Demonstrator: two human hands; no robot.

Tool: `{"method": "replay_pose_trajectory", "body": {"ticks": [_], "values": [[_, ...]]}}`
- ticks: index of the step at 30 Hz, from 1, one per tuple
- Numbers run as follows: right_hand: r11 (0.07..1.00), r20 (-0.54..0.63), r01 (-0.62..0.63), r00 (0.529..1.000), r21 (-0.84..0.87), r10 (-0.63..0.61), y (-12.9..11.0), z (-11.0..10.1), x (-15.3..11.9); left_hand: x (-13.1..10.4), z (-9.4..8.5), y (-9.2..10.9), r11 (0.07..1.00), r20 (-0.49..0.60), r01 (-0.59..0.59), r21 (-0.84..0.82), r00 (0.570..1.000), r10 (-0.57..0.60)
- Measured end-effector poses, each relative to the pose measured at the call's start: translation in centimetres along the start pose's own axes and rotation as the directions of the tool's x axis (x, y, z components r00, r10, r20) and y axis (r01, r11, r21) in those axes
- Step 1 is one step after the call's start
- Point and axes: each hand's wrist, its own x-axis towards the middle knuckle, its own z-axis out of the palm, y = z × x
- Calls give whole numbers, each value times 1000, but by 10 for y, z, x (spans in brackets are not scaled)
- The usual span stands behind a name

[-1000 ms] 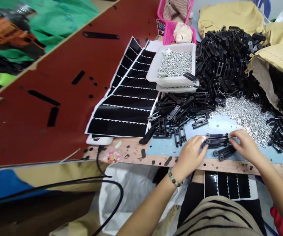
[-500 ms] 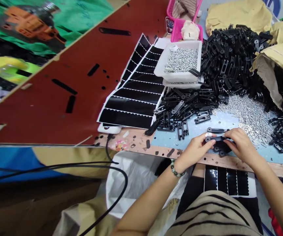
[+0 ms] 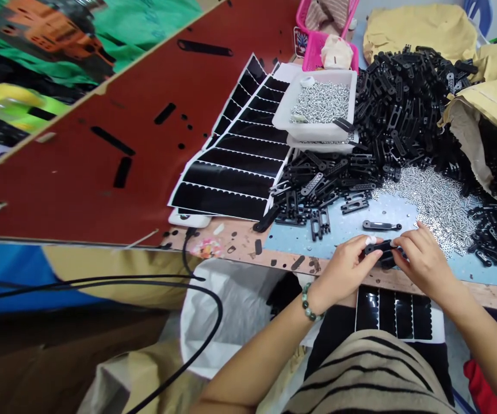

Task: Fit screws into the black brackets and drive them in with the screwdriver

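Between my two hands is a small black plastic link part (image 3: 380, 248), just above the blue table sheet near the front edge. My left hand (image 3: 350, 265) pinches its left end, thumb below and a white-wrapped finger above. At the other end, the fingertips of my right hand (image 3: 423, 259) close on the part; whether they also hold a pin is hidden. Beyond them lies another long black link (image 3: 381, 226) on the sheet. Right under my fingers sit more black pieces (image 3: 387, 264), partly covered.
Loose silver pins (image 3: 434, 201) spread behind my right hand. A white tub (image 3: 281, 118) of pins stands at the back, beside a large heap of black parts (image 3: 404, 109). Black sticker sheets (image 3: 231, 175) lie left, next to a red-brown board (image 3: 145, 103).
My left hand and the held link have shifted slightly right and turned a little. The link behind them now shows fully, with my right fingers lower and clear of it.
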Motion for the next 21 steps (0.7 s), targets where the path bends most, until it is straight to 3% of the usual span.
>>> {"method": "replay_pose_trajectory", "body": {"ticks": [4, 15, 21], "values": [[999, 105, 32, 994, 32, -35, 3, -2, 0, -4, 1, -3, 1000, 39, 9, -11, 999, -9], [980, 251, 21, 965, 198, -71, 4, -10, 3, -12, -2, -1, 1000, 60, 14, 15, 998, -14], [970, 218, 41, 971, 240, -95, 4, -16, -1, -15, -8, 0, 1000, 83, 1, 31, 997, -4]]}}
